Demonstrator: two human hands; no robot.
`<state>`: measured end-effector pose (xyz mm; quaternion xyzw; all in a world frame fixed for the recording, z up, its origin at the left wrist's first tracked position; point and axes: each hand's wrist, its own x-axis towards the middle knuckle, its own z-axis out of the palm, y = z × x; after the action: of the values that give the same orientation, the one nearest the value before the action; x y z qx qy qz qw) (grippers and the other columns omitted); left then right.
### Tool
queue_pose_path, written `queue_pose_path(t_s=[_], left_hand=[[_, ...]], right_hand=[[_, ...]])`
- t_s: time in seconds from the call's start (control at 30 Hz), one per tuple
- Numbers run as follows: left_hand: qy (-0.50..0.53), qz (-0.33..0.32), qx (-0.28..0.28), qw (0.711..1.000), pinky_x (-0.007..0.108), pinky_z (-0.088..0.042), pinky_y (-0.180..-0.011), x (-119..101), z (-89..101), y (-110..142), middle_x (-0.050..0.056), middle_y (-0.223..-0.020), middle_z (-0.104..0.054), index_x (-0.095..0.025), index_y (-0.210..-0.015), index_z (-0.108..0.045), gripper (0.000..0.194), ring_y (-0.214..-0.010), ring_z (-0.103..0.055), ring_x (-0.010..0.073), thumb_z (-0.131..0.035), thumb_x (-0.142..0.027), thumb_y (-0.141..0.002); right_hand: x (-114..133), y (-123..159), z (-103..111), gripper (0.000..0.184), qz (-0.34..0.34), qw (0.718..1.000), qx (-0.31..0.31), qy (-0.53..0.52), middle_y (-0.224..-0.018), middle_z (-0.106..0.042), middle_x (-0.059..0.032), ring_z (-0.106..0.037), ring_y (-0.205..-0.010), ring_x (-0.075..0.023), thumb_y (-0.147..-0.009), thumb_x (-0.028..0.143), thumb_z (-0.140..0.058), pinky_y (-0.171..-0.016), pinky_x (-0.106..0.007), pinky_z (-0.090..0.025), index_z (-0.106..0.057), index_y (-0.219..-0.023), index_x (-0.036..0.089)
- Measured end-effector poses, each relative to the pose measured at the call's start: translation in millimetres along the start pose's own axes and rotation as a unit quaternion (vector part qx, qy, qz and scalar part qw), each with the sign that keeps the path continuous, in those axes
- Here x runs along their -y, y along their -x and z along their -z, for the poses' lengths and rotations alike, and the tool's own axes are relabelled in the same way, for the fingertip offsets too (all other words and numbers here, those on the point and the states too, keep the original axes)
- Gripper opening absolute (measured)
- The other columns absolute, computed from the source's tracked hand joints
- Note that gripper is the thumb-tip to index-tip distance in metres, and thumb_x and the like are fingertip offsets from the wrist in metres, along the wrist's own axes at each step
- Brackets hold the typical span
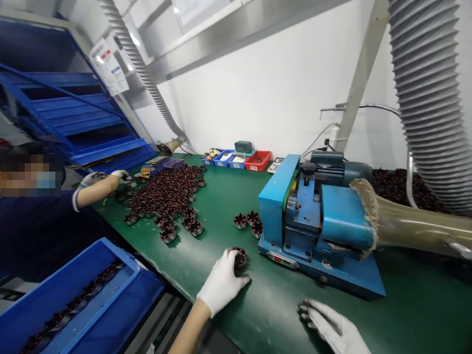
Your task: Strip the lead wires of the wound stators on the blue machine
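My left hand (224,281), in a white glove, has its fingers round a small motor stator (241,258) with dark copper windings, just above or on the green table. Part of the stator is hidden behind the fingers. Off to the right, near the table's front, my right hand (328,322) wears a white glove with blackened fingertips; its fingers are stretched out and hold nothing. Between and beyond the hands stands a blue belt-driven machine (306,221). A few more stators (240,221) sit against its left side.
A large heap of stators (162,194) covers the table's left part. A co-worker's gloved hand (121,176) is beside it. A blue crate (92,314) with stators stands at lower left. Small bins, including a red one (254,167), line the wall. A ribbed hose (424,98) hangs at right.
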<state>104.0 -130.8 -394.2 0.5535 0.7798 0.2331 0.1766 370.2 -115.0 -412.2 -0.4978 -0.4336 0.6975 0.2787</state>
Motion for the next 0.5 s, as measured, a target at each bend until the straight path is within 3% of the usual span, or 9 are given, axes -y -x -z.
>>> queue_pose_path(t_s=[0.07, 0.13, 0.2, 0.27, 0.4, 0.5], left_hand=[[0.026, 0.013, 0.027, 0.999, 0.035, -0.044, -0.091, -10.8, -21.6, 27.8, 0.010, -0.113, -0.061, -0.019, -0.129, -0.037, 0.059, -0.105, -0.058, 0.0238, -0.056, -0.018, -0.073], [0.046, 0.014, 0.048, 0.998, 0.036, -0.044, -0.090, -26.7, -42.1, 44.8, 0.012, -0.113, -0.060, -0.016, -0.137, -0.025, 0.074, -0.106, -0.057, 0.0255, -0.057, -0.020, -0.071], [0.049, -0.012, 0.068, 0.996, 0.042, -0.043, -0.090, -44.5, -58.9, 51.8, 0.011, -0.110, -0.060, -0.021, -0.130, -0.041, 0.075, -0.104, -0.055, 0.0314, -0.068, -0.025, -0.060], [0.047, -0.048, 0.084, 0.994, 0.047, -0.041, -0.090, -60.1, -71.9, 54.0, 0.009, -0.108, -0.060, -0.025, -0.111, -0.058, 0.062, -0.103, -0.054, 0.0344, -0.074, -0.025, -0.051], [0.223, -0.063, 0.078, 0.970, 0.043, -0.048, -0.089, -78.2, -91.6, 60.4, 0.008, -0.112, -0.063, -0.026, -0.101, -0.061, 0.052, -0.101, -0.061, 0.0300, -0.074, -0.023, -0.051], [0.302, -0.058, 0.045, 0.950, 0.042, -0.052, -0.086, -87.4, -102.3, 68.6, 0.005, -0.103, -0.067, -0.028, -0.097, -0.060, 0.049, -0.094, -0.064, 0.0297, -0.074, -0.028, -0.050]], right_hand=[[6.8, 1.9, -9.1, 0.040, 0.008, 0.994, -0.003, -0.112, -0.102, -0.072, -0.0122, -0.069, -0.084, -0.0269, -0.066, 0.043, -0.074, -0.078, -0.038, -0.055, -0.071, -0.098, 0.019], [9.9, 1.5, -17.8, 0.045, 0.010, 0.983, -0.012, -0.180, -0.095, -0.072, -0.0105, -0.070, -0.074, -0.0233, -0.064, 0.038, -0.077, -0.069, -0.036, -0.055, -0.067, -0.103, 0.017], [9.2, 0.0, -20.9, 0.045, 0.013, 0.977, -0.031, -0.210, -0.079, -0.071, -0.0057, -0.068, -0.064, -0.0192, -0.061, 0.034, -0.081, -0.064, -0.032, -0.054, -0.067, -0.099, 0.015], [6.9, 0.0, -17.1, 0.042, 0.017, 0.975, -0.050, -0.215, -0.070, -0.069, -0.0022, -0.066, -0.059, -0.0163, -0.058, 0.033, -0.082, -0.062, -0.029, -0.053, -0.068, -0.093, 0.014], [8.7, 10.5, -3.0, 0.040, 0.022, 0.974, -0.056, -0.218, -0.066, -0.069, -0.0030, -0.065, -0.062, -0.0180, -0.053, 0.038, -0.084, -0.064, -0.030, -0.052, -0.071, -0.081, 0.013], [19.0, 23.2, 1.4, 0.029, 0.058, 0.978, -0.050, -0.192, -0.065, -0.068, -0.0036, -0.065, -0.069, -0.0199, -0.059, 0.038, -0.080, -0.070, -0.031, -0.051, -0.073, -0.074, 0.015]])
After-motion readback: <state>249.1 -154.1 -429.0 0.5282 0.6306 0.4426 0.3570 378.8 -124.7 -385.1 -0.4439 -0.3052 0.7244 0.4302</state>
